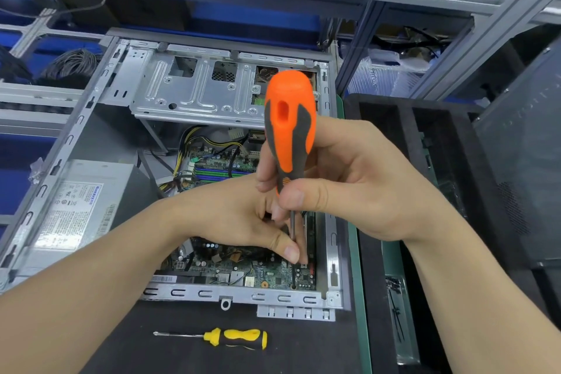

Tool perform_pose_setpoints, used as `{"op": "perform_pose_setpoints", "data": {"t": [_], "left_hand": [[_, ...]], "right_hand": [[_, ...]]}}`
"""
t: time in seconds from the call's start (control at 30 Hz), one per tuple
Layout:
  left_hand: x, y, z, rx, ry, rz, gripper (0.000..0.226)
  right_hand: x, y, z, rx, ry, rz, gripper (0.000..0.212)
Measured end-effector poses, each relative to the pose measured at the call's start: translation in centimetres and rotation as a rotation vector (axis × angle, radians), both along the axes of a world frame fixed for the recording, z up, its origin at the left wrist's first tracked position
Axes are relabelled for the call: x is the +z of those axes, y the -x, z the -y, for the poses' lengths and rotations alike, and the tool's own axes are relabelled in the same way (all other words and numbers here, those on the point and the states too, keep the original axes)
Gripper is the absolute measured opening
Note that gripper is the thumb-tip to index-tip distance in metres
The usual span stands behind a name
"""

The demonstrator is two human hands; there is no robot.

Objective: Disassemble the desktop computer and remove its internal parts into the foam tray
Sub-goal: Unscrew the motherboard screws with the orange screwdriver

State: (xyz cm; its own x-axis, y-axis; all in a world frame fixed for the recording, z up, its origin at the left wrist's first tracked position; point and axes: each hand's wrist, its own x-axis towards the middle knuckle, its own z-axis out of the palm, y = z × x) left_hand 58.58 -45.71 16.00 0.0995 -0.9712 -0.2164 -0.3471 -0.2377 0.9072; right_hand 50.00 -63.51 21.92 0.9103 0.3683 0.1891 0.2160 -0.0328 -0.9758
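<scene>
Within the right hand's (349,191) curled fingers the screwdriver (288,130) stands nearly upright, tip down on the motherboard (243,273) by the case's (236,293) near right corner; the left hand (236,218) pinches its shaft. The tray (406,136) lies rightward.

Coiled grey cables (71,65) at far left

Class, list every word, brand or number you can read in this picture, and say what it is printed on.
Power supply label: blue brand name, perhaps "HuntKey"; the rest is too small.
Barcode sticker at the case's near edge: blurred.
Dark side panel, right: faint letters, unreadable.
</scene>
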Motion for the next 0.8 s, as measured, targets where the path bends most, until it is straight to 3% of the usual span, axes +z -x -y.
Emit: {"op": "perform_pose_setpoints", "data": {"t": [0.07,0.2,0.3,0.4,0.5,0.6,0.67,0.8], "left_hand": [[-0.1,0.0,-0.1,-0.014,0.033,-0.016,0.008],[0.9,0.3,-0.3,0.007,0.161,-0.141,0.054],[0.1,0.3,-0.2,0.062,0.168,-0.182,0.015],[0.4,0.9,0.3,0.107,0.183,-0.155,0.013],[1.0,1.5,0.5,0.068,0.150,-0.149,0.011],[1.3,1.9,0.5,0.068,0.106,-0.160,0.008],[1.8,2.2,0.7,0.082,0.119,-0.155,0.010],[2.2,2.2,0.6,0.046,0.114,-0.124,0.018]], "right_hand": [[0.3,0.2,0.4,0.044,-0.009,-0.046,0.019],[1.4,1.1,0.5,0.059,0.010,-0.109,0.021],[2.7,1.7,0.3,-0.010,0.134,-0.063,0.032],[5.0,2.3,0.1,-0.138,0.431,0.062,0.041],[7.6,3.0,-0.7,-0.270,0.798,0.207,0.028],[9.8,3.7,-2.1,-0.467,1.087,0.317,0.055],[11.0,4.1,-3.2,-0.562,1.240,0.315,0.064],[12.4,4.4,-4.5,-0.516,1.352,0.163,0.052]]}}
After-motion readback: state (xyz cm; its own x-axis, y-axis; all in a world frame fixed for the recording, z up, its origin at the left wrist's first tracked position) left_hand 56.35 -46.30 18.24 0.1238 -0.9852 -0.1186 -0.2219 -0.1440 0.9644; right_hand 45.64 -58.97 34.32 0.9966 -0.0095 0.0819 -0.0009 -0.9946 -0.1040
